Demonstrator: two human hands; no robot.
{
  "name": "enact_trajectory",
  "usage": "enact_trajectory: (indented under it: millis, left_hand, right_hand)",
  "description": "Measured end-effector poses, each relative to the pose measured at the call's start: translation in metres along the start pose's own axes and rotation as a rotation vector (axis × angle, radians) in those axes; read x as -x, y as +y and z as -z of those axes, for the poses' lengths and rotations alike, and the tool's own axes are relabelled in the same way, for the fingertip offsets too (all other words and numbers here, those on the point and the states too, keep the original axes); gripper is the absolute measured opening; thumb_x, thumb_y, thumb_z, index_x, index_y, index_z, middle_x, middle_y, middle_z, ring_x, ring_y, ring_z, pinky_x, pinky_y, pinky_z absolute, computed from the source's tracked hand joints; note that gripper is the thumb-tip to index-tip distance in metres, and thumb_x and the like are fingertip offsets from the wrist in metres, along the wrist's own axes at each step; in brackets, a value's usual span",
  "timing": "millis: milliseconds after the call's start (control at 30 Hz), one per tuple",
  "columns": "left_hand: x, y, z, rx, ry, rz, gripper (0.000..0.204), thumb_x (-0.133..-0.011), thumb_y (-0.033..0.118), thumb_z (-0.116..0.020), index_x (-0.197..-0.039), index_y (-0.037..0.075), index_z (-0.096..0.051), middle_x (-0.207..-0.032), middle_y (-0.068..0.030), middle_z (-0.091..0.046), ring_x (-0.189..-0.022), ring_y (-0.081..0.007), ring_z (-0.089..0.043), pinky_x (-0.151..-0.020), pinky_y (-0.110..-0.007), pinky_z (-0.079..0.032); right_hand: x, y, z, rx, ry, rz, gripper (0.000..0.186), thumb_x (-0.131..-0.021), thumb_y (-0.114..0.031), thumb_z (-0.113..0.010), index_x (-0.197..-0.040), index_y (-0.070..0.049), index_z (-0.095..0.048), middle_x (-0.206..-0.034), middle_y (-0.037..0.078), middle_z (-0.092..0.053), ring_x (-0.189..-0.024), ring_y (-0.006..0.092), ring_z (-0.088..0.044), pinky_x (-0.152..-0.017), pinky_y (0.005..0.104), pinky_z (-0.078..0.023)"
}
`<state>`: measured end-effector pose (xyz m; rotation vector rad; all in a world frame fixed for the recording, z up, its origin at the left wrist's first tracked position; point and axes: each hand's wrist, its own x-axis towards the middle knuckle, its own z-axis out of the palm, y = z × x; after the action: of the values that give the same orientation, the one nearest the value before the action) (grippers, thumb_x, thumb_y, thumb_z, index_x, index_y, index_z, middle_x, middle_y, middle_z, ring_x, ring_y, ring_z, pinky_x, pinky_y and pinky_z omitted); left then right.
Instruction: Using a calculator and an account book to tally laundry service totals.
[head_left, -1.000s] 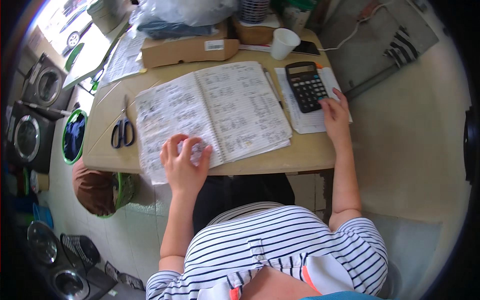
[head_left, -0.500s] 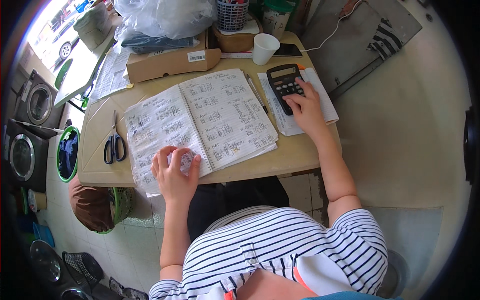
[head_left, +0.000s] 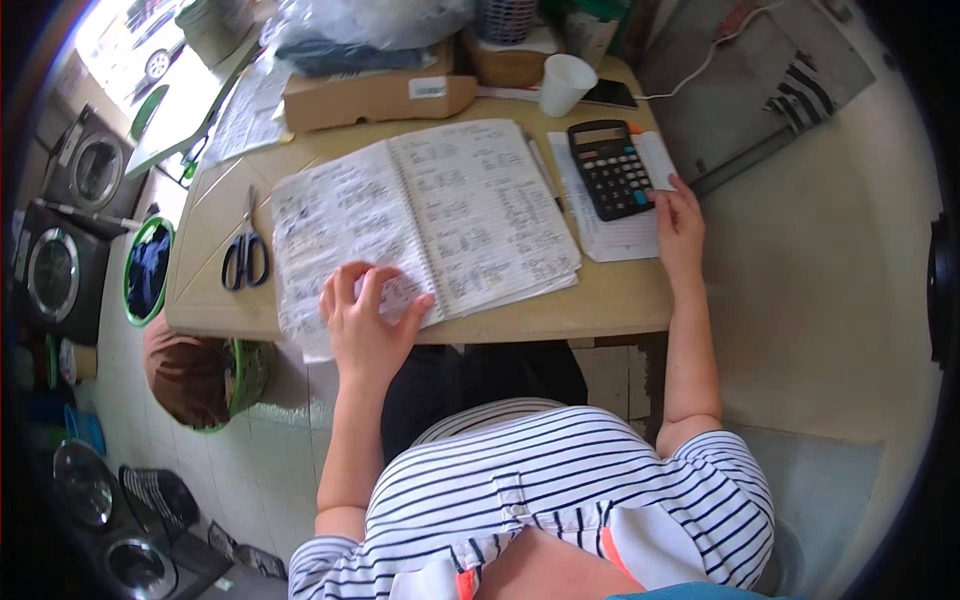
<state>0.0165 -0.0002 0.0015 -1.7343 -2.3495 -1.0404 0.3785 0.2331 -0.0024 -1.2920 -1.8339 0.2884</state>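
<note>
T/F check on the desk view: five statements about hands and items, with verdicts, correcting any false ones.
1. The left hand is over the open notebook. True.
2. The right hand is by the lower right corner of the calculator. True.
3. The calculator lies left of the notebook. False: it lies to the right, on papers.
4. The scissors lie on the table, left of the notebook. True.
5. The left hand holds the scissors. False: no hand touches them.
</note>
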Motion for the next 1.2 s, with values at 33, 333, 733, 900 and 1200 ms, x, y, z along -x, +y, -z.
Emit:
enact_trajectory:
  millis: [33, 333, 733, 900, 1200]
  left_hand:
    - [0.0, 0.0, 0.001, -0.02, -0.001, 0.018, 0.042, -0.079, 0.043, -0.084, -0.104, 0.013, -0.072, -0.116, -0.0095, -0.059, -0.116, -0.0341, -0.053, -0.103, -0.05, -0.04]
    - [0.008, -0.002, 0.004, 0.03, 0.112, -0.032, 0.045, -0.073, 0.035, -0.09, -0.103, 0.011, -0.068, -0.113, -0.0092, -0.059, -0.109, -0.0328, -0.054, -0.1, -0.046, -0.042]
    - [0.011, 0.0, 0.008, 0.058, 0.018, -0.018, 0.053, -0.067, 0.03, -0.092, -0.108, 0.01, -0.066, -0.115, -0.0095, -0.062, -0.113, -0.0339, -0.055, -0.1, -0.047, -0.042]
    - [0.012, -0.002, 0.01, 0.015, -0.041, 0.022, 0.062, -0.068, 0.036, -0.091, -0.117, 0.01, -0.064, -0.121, -0.0101, -0.062, -0.118, -0.0346, -0.054, -0.106, -0.047, -0.039]
    - [0.011, -0.001, 0.008, -0.014, -0.036, -0.002, 0.061, -0.069, 0.041, -0.091, -0.116, 0.011, -0.065, -0.122, -0.0063, -0.059, -0.119, -0.0312, -0.053, -0.105, -0.046, -0.039]
  right_hand:
    - [0.002, 0.001, -0.001, -0.018, -0.02, 0.001, 0.023, -0.103, -0.016, -0.062, -0.103, 0.002, -0.075, -0.141, 0.019, -0.058, -0.122, 0.0289, -0.062, -0.095, 0.0355, -0.053]
    - [0.004, 0.003, -0.012, -0.029, -0.07, -0.01, 0.025, -0.104, -0.015, -0.06, -0.103, 0.008, -0.069, -0.14, 0.02, -0.057, -0.121, 0.0306, -0.062, -0.098, 0.0367, -0.053]
    - [0.006, 0.004, -0.013, -0.093, -0.084, 0.058, 0.016, -0.101, -0.016, -0.065, -0.1, -0.001, -0.071, -0.14, 0.021, -0.054, -0.13, 0.0327, -0.056, -0.099, 0.0383, -0.052]
    - [0.002, -0.029, -0.016, -0.064, -0.113, 0.198, 0.015, -0.099, -0.016, -0.067, -0.102, -0.005, -0.076, -0.144, 0.022, -0.052, -0.138, 0.0362, -0.049, -0.105, 0.0395, -0.048]
    - [-0.024, -0.042, -0.039, 0.143, -0.105, 0.279, 0.013, -0.096, -0.022, -0.069, -0.098, -0.014, -0.079, -0.158, 0.014, -0.043, -0.15, 0.048, -0.027, -0.118, 0.0689, -0.019]
